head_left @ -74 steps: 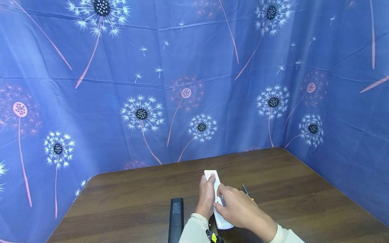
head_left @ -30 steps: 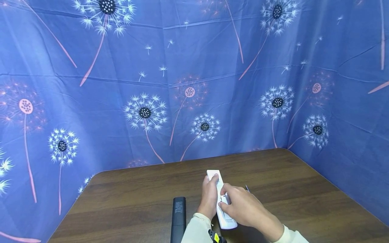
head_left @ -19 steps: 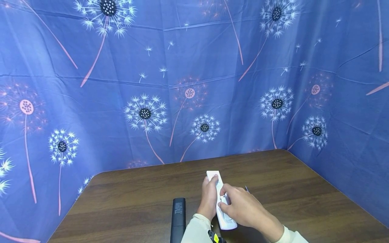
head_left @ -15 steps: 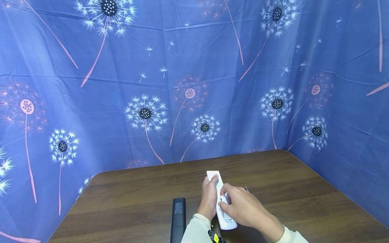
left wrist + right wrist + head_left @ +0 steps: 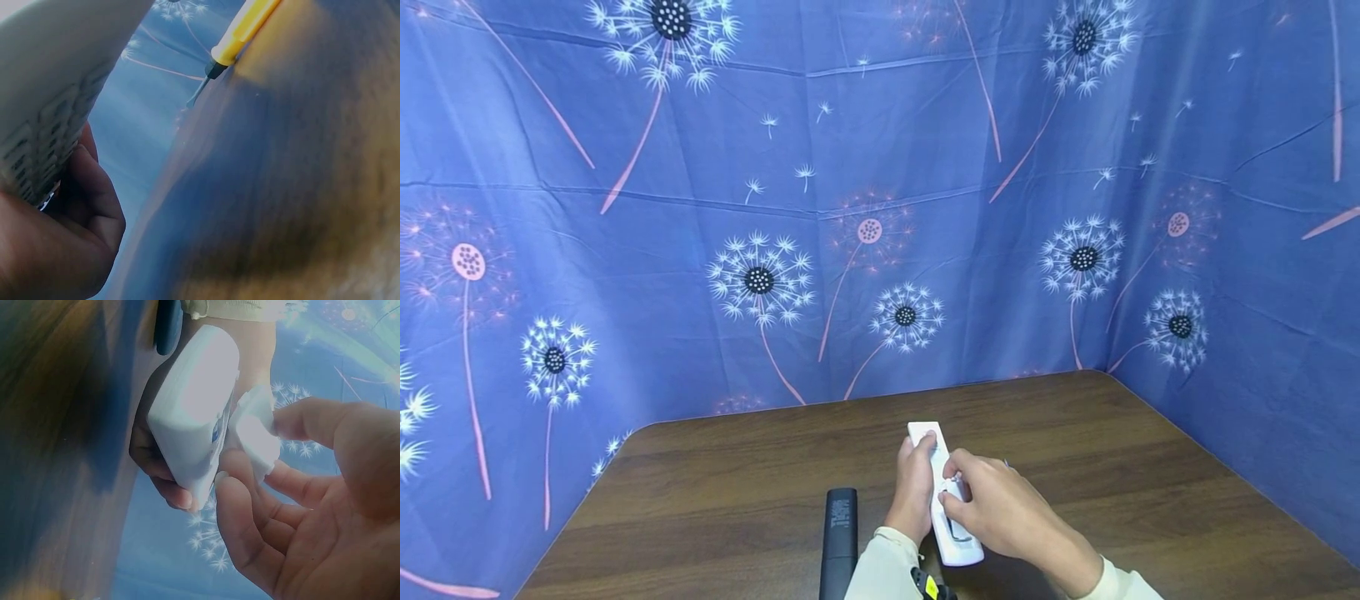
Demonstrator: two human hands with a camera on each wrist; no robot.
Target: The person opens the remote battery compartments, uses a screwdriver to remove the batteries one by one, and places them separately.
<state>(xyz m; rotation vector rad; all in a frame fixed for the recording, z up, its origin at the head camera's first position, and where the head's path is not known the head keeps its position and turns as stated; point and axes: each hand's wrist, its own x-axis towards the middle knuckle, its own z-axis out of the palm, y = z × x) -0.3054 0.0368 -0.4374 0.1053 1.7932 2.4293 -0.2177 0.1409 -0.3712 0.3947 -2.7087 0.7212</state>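
A white remote control (image 5: 922,433) lies with its back up in my left hand (image 5: 913,490), which grips it along its left side with the thumb on top. Its buttons show on the underside in the left wrist view. My right hand (image 5: 1000,504) pinches a small white battery cover (image 5: 256,431) between thumb and fingers. In the right wrist view the cover stands tilted beside the open battery compartment (image 5: 216,432), close against the remote. Most of the compartment's inside is hidden by the right hand and the cover.
On the brown wooden table (image 5: 737,467), a black oblong device (image 5: 839,533) with printed text lies left of my left arm. A yellow-handled screwdriver (image 5: 247,31) lies beyond my right hand. A blue dandelion-print cloth (image 5: 880,167) hangs behind the table.
A dark gap has appeared at the cover's lower part as the right hand lifts it from the remote. The left hand keeps its grip, and the hands have barely shifted.
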